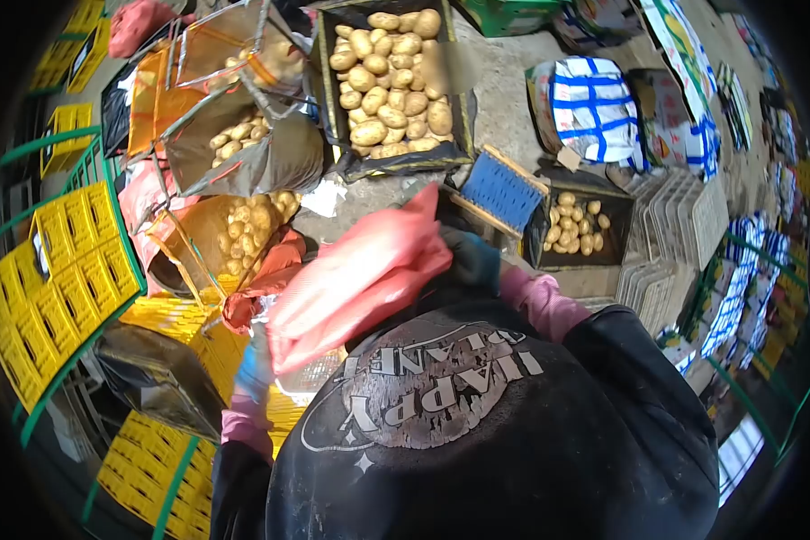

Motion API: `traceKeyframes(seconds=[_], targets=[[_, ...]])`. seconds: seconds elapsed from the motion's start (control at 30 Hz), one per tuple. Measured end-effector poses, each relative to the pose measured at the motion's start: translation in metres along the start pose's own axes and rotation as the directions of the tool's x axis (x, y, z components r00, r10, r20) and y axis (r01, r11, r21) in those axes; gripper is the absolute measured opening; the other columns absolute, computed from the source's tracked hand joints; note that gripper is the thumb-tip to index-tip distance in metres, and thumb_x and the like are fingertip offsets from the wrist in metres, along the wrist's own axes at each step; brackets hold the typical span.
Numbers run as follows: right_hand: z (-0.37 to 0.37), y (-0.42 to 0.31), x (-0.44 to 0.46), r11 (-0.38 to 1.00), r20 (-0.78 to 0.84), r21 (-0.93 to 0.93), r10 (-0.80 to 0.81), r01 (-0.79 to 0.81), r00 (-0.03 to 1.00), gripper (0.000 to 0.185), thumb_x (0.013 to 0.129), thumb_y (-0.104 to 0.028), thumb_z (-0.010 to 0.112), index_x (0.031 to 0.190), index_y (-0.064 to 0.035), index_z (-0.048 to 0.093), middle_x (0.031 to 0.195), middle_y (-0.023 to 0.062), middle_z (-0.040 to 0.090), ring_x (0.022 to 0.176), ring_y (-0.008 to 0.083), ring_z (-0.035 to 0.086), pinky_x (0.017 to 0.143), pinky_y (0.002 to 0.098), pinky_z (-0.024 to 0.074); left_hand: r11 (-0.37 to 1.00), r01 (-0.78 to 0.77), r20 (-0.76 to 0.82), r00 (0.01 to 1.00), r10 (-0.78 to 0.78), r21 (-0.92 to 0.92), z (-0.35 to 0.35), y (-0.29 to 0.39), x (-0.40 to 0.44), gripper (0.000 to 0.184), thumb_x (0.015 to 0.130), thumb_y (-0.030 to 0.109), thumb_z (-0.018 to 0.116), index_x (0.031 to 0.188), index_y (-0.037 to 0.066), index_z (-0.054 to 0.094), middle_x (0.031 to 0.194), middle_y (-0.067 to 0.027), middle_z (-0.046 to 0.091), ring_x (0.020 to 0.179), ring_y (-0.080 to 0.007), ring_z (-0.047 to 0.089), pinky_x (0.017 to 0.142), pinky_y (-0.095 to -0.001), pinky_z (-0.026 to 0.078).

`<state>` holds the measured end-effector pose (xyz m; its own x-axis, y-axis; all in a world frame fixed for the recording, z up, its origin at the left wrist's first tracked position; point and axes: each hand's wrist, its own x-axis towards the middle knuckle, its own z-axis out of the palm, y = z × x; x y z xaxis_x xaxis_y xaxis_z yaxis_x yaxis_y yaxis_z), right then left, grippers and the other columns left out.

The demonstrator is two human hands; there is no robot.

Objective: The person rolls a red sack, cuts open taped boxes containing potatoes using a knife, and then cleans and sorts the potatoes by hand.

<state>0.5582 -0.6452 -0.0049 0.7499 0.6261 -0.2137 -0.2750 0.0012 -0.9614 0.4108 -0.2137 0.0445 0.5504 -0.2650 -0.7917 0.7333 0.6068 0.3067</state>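
Observation:
A pink mesh bag [360, 279] is stretched out in front of my chest. My right hand [473, 259], in a dark and blue glove, grips its right end; some of the fingers are hidden. At the lower left end, my left hand [256, 355], in a blue glove and blurred, is closed on the bag's edge. Beside that hand lies bunched red-orange mesh [243, 306]. Past the left hand, a bag held open on a frame [175, 247] contains potatoes [243, 234].
Ahead stands a large dark-lined crate [326, 81] full of potatoes. A blue slatted board [502, 191] and a smaller potato box [603, 247] are at right, near stacked grey trays [684, 220]. Yellow crates [63, 288] line the left; blue-and-white sacks [594, 108] stand ahead right.

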Motion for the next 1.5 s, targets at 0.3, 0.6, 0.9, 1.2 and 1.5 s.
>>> traceKeyframes(seconds=[0.3, 0.6, 0.9, 1.2, 1.5], targets=[[0.035, 0.042, -0.002, 0.521, 0.142, 0.763, 0.443, -0.383, 0.885, 0.026, 0.096, -0.027, 0.055, 0.11, -0.0059, 0.062, 0.103, 0.0061, 0.065, 0.092, 0.0176, 0.062, 0.08, 0.0332, 0.0521, 0.969, -0.147, -0.076, 0.983, 0.165, 0.2, -0.026, 0.015, 0.022, 0.059, 0.103, 0.048, 0.033, 0.142, 0.004, 0.038, 0.142, -0.0096, 0.047, 0.13, -0.0247, 0.047, 0.111, -0.0395, 0.036], [0.008, -0.007, -0.035, 0.583, -0.152, 0.809, 0.337, -0.079, 0.929, 0.041, 0.086, -0.016, 0.067, 0.122, 0.0002, 0.056, 0.109, 0.0059, 0.064, 0.099, 0.0151, 0.061, 0.084, 0.0318, 0.0519, 0.821, -0.139, 0.012, 0.987, 0.159, 0.554, -0.028, -0.001, 0.099, 0.068, 0.087, 0.015, 0.069, 0.144, 0.006, 0.033, 0.135, -0.0103, 0.051, 0.122, -0.0211, 0.052, 0.103, -0.0349, 0.045], [0.006, 0.004, -0.075, 0.837, -0.349, 0.244, 0.546, -0.489, 0.761, 0.082, 0.072, -0.019, 0.084, 0.141, -0.0054, 0.041, 0.13, 0.0099, 0.055, 0.118, 0.0197, 0.054, 0.1, 0.0336, 0.0453, 0.827, -0.046, -0.133, 0.981, 0.144, 0.56, -0.059, -0.028, 0.14, 0.066, 0.08, -0.003, 0.073, 0.136, 0.006, 0.039, 0.118, -0.0067, 0.06, 0.108, -0.0165, 0.058, 0.095, -0.0299, 0.049], [-0.011, 0.006, -0.055, 0.665, -0.62, -0.373, 0.34, -0.647, 0.707, 0.089, 0.065, -0.013, 0.08, 0.143, -0.0134, 0.039, 0.128, 0.0182, 0.052, 0.113, 0.0348, 0.057, 0.095, 0.0407, 0.0485, 0.939, -0.043, -0.498, 0.839, 0.218, 0.34, -0.017, -0.049, 0.125, 0.024, 0.085, 0.008, 0.064, 0.106, 0.015, 0.054, 0.087, -0.0016, 0.061, 0.071, -0.0125, 0.06, 0.059, -0.0271, 0.052], [-0.078, -0.01, -0.041, 0.338, -0.467, -0.857, -0.186, -0.39, 0.865, 0.073, 0.062, -0.008, 0.077, 0.131, -0.0126, 0.055, 0.108, 0.014, 0.056, 0.094, 0.035, 0.059, 0.077, 0.0434, 0.0505, 0.831, -0.168, -0.373, 0.926, -0.051, -0.531, -0.03, -0.038, 0.227, 0.023, 0.091, 0.006, 0.053, 0.112, 0.004, 0.063, 0.113, -0.009, 0.069, 0.104, -0.0203, 0.066, 0.091, -0.0393, 0.054]])
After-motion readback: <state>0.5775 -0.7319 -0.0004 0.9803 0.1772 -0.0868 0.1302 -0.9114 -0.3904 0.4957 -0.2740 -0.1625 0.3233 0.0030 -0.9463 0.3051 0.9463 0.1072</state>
